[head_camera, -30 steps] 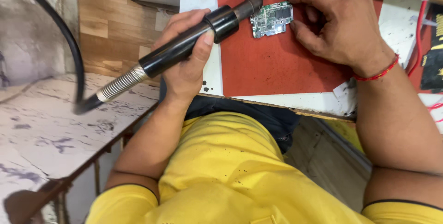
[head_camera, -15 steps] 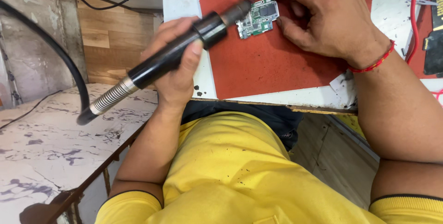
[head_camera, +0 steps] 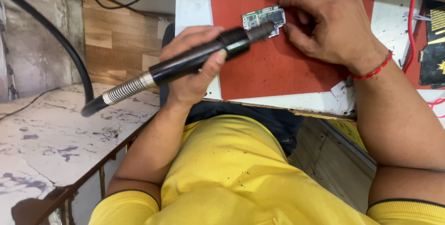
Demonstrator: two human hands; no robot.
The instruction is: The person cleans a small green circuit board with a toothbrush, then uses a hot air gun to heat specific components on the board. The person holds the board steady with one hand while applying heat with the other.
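Two hands (head_camera: 194, 62) (head_camera: 329, 28) — red mat (head_camera: 269, 67) beneath, seemingly.

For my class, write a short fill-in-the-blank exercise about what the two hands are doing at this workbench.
1. The left hand holds a black hot-air tool with its nozzle aimed at the small ____.
2. The right hand steadies the circuit board on a ____ mat.
3. A red thread band circles the right ____.
4. The person's shirt is ____.

Missing words: circuit board; red; wrist; yellow
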